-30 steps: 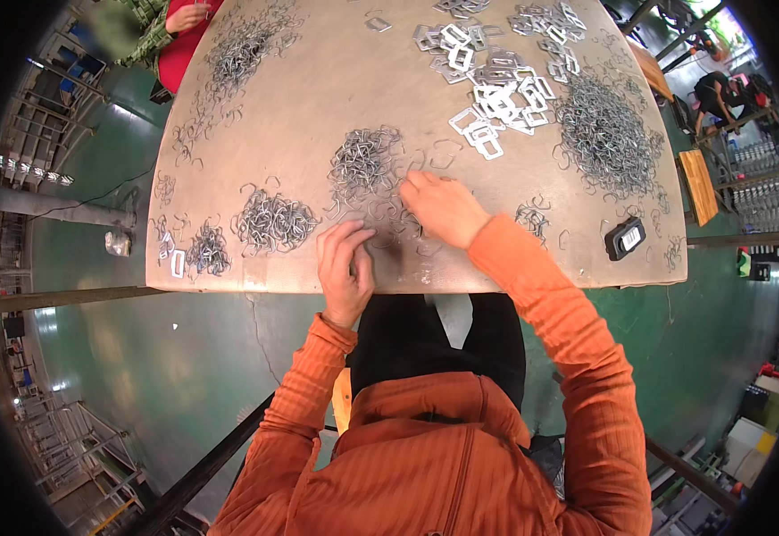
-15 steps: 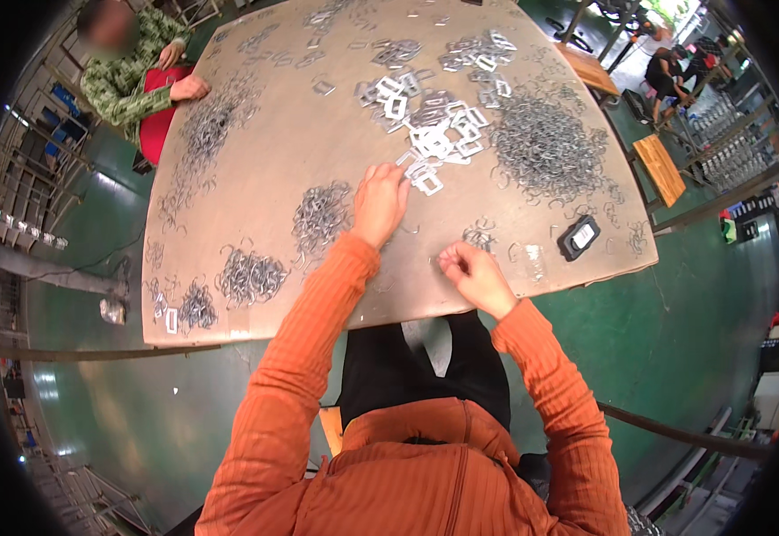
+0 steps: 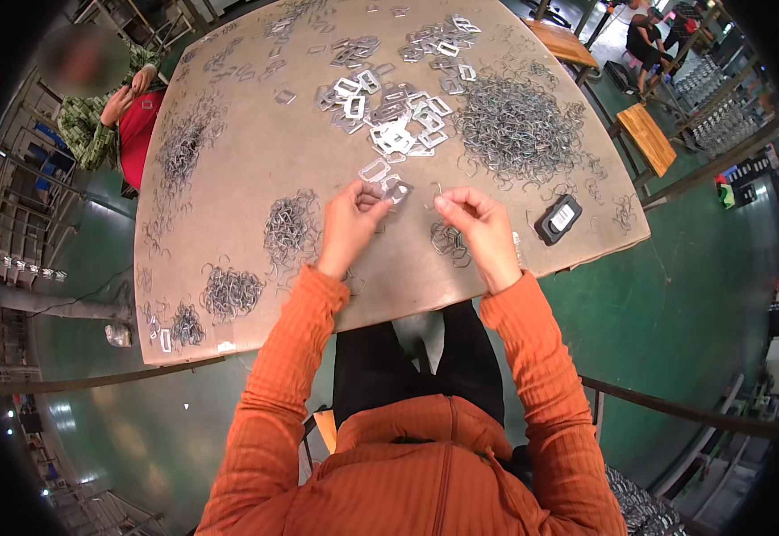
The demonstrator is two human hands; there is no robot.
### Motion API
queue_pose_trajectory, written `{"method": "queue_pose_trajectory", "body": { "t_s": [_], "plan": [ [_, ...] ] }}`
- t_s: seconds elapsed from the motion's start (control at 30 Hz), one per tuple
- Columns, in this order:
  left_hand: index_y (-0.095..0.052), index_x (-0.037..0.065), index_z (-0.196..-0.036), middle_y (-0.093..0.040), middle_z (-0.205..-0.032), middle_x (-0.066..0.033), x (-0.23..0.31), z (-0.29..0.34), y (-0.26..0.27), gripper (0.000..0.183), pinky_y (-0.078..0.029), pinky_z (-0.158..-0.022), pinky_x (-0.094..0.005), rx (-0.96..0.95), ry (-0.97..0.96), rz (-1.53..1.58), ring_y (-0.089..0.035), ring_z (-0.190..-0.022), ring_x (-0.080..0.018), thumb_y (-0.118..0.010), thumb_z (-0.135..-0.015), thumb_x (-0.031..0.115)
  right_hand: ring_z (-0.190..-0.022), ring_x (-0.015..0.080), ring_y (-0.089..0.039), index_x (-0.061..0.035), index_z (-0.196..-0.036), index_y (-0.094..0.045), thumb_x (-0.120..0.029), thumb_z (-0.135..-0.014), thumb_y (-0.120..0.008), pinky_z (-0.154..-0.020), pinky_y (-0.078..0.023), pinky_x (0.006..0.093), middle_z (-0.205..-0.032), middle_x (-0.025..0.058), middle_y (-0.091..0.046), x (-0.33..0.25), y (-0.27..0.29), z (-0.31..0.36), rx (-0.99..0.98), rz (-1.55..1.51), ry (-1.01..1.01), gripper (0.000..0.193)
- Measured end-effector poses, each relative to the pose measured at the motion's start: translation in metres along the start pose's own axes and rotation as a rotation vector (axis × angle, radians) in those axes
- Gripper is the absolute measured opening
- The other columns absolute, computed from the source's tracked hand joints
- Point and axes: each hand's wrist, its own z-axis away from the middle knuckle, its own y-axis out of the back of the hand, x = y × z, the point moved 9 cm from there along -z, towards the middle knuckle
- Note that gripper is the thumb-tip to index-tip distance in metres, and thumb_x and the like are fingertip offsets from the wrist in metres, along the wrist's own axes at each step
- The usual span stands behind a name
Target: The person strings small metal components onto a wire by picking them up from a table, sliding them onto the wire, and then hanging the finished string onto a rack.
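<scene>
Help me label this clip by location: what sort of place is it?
Probably a factory or assembly workshop: the worktable bears heaps of bent metal hooks and flat rectangular metal frames, a co-worker is at its left side, and wooden benches stand around it.

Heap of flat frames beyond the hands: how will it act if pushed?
The frames would likely slide and spread, since they lie loosely overlapped. Rolling seems unlikely: they're flat. Each is probably stiff, with straight sides and a metallic sheen, and light, being open-centred.
</scene>
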Motion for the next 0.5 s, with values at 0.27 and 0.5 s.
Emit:
{"method": "queue_pose_trajectory", "body": {
  "t_s": [0.27,0.5],
  "plan": [
    [-0.061,-0.001,-0.088,-0.065,-0.079,-0.0036,0.035,0.034,-0.003,0.016,-0.049,-0.064,-0.0202,-0.02,-0.062,0.111,-0.059,-0.069,-0.0064,-0.072,-0.078,0.006,-0.076,0.0083,-0.057,0.0009,-0.092,-0.067,-0.013,-0.083,-0.069,-0.07,-0.045,0.0237,-0.087,0.0035,-0.065,-0.006,-0.013,-0.008,0.022,0.027,0.023,0.017],
    [-0.062,0.0,-0.086,-0.066,-0.077,-0.0026,0.035,0.035,-0.007,0.016,-0.048,-0.062,-0.0199,-0.006,-0.129,0.051,-0.058,-0.068,-0.0057,-0.073,-0.077,0.007,-0.078,0.0076,-0.056,0.0019,-0.095,-0.065,-0.013,-0.083,-0.068,-0.072,-0.045,0.0229,-0.089,0.0034,-0.065,0.003,-0.01,-0.005,0.061,0.003,-0.034,0.019]
  ]
}}
